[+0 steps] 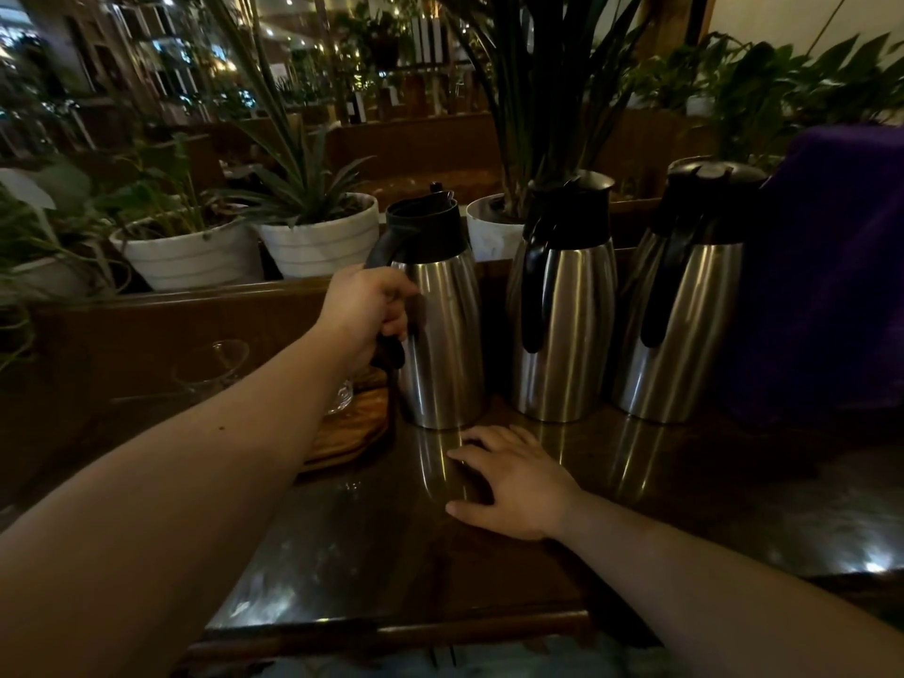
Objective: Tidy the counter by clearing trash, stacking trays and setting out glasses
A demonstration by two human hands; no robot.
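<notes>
No readable text from my feed. I see no brand or label on the three steel carafes (562, 305), and none on the white plant pots (318, 242). The purple cloth (831, 266) is plain. Background shelving is too dim and blurred to make out any signs.

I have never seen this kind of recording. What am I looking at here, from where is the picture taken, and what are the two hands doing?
There is no machine here. A person wears a camera on the head, so the single picture looks forward and down along their own bare arms. The left hand grips the black handle of the leftmost steel jug. The right hand lies flat and empty on the dark glossy counter. Two more steel jugs stand to the right in a row. Behind the left arm are wooden trays and a glass. Potted plants line the ledge behind.
</notes>
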